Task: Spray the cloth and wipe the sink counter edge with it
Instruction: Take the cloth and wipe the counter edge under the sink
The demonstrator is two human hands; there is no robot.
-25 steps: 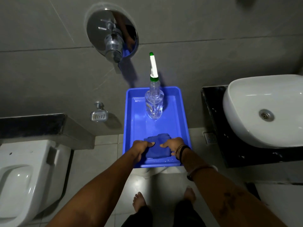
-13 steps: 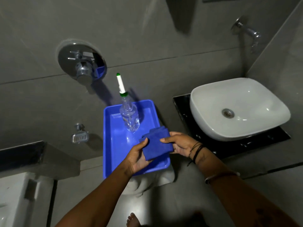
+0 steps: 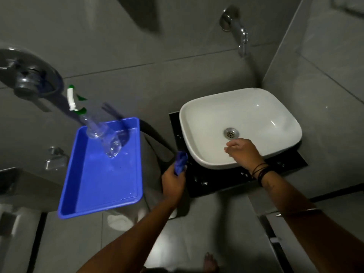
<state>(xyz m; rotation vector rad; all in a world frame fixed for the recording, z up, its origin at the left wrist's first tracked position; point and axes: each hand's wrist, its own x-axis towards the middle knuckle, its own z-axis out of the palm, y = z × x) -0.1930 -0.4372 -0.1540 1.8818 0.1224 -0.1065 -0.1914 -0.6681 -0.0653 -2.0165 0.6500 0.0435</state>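
My left hand (image 3: 173, 182) grips a bunched blue cloth (image 3: 181, 162) at the left front corner of the black sink counter (image 3: 212, 184). My right hand (image 3: 243, 151) hovers over the front rim of the white basin (image 3: 256, 115), fingers loosely curled, holding nothing. A clear spray bottle (image 3: 102, 134) with a white and green nozzle stands, motion-blurred, at the far end of the blue tray (image 3: 94, 190).
A chrome wall tap (image 3: 236, 32) juts out above the basin. A shower mixer plate (image 3: 27, 79) is on the left wall, a soap holder (image 3: 55, 158) below it. A white toilet shows at the bottom left. Grey tile floor lies below.
The cloth was lifted off the tray with both hands; now only my left hand holds it at the counter corner. My right hand let go and moved over the basin. The view swung right.
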